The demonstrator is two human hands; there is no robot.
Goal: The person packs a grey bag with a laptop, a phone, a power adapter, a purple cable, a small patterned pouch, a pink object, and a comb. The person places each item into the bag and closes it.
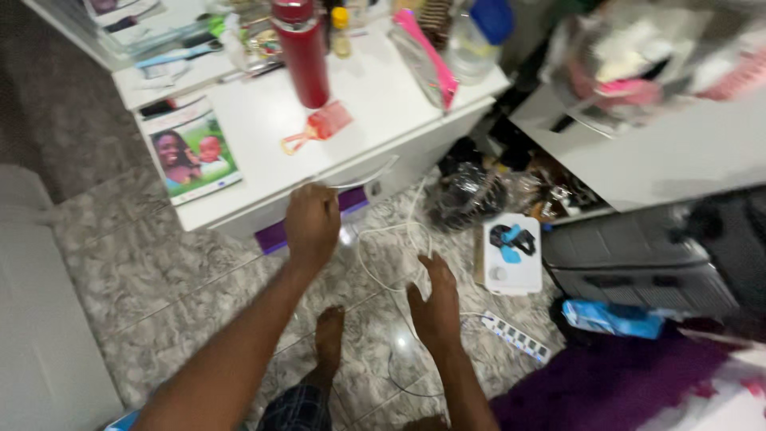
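Note:
My left hand [312, 222] is closed around the curved metal handle [363, 179] of a white drawer [335, 187] in a low white cabinet [263, 136]. A purple thing [275, 235] shows in the gap under the drawer front. My right hand [435, 299] hovers lower and to the right with fingers spread, holding nothing, just above a white cable [383, 239] that loops across the marble floor. My bare foot [329, 339] stands below the hands.
On the cabinet top stand a red bottle [306, 52], a pink comb [319, 128], a printed photo booklet [191, 152] and a pink-edged mirror [427, 56]. On the floor lie a white box [512, 254], a power strip [517, 337], a black bag [467, 199] and purple cloth [614, 383].

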